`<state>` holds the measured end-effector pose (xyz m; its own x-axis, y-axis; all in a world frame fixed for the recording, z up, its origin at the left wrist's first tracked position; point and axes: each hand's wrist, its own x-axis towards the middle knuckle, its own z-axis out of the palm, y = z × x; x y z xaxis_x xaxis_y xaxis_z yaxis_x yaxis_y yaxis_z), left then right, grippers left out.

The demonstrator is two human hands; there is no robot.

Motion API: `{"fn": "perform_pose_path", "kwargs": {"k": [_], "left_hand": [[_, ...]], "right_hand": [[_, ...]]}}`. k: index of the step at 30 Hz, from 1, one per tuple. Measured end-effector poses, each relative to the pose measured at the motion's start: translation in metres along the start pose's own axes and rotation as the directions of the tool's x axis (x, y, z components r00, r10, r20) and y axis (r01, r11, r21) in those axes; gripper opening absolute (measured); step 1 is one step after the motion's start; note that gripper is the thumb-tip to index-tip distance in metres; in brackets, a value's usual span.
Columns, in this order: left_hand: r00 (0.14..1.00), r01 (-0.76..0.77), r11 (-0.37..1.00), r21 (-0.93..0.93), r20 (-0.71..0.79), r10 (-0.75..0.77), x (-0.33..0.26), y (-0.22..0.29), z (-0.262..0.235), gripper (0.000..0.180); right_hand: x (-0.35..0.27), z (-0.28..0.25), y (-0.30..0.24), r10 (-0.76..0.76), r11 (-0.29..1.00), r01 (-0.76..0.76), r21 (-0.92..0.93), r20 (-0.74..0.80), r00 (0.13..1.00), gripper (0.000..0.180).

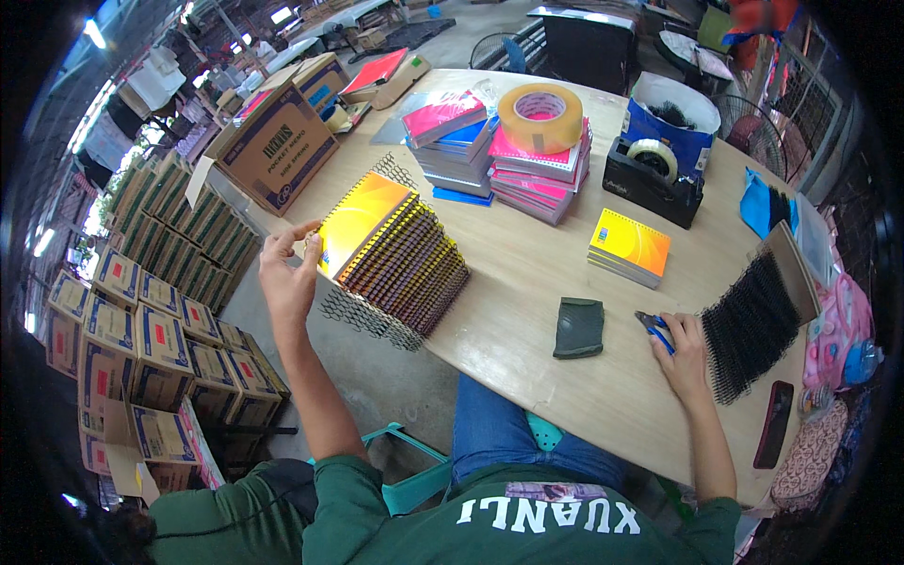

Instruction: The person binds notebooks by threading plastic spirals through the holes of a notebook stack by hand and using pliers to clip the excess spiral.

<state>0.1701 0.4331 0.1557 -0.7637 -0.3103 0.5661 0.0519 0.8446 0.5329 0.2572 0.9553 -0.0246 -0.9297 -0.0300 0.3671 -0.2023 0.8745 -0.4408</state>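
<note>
Head view: left hand (287,273) on notebook stack (395,250)

The right hand (683,353) covers most of the blue-handled tool (653,327), so its kind stays unclear.
</note>
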Motion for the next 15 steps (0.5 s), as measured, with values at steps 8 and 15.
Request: {"fn": "perform_pose_path", "kwargs": {"k": [8,15], "left_hand": [[0.837,-0.534,0.719,-0.445,-0.398,0.376,-0.074,0.103,0.01,0.041],[0.791,-0.169,0.929,-0.331,0.517,0.328,-0.076,0.17,0.311,0.055]], "right_hand": [[0.006,0.018,0.023,-0.044,0.994,0.029,-0.109,-0.133,0.99,0.037],[0.021,0.003,0.007,-0.056,0.998,0.054,-0.018,-0.157,0.986,0.029]]}}
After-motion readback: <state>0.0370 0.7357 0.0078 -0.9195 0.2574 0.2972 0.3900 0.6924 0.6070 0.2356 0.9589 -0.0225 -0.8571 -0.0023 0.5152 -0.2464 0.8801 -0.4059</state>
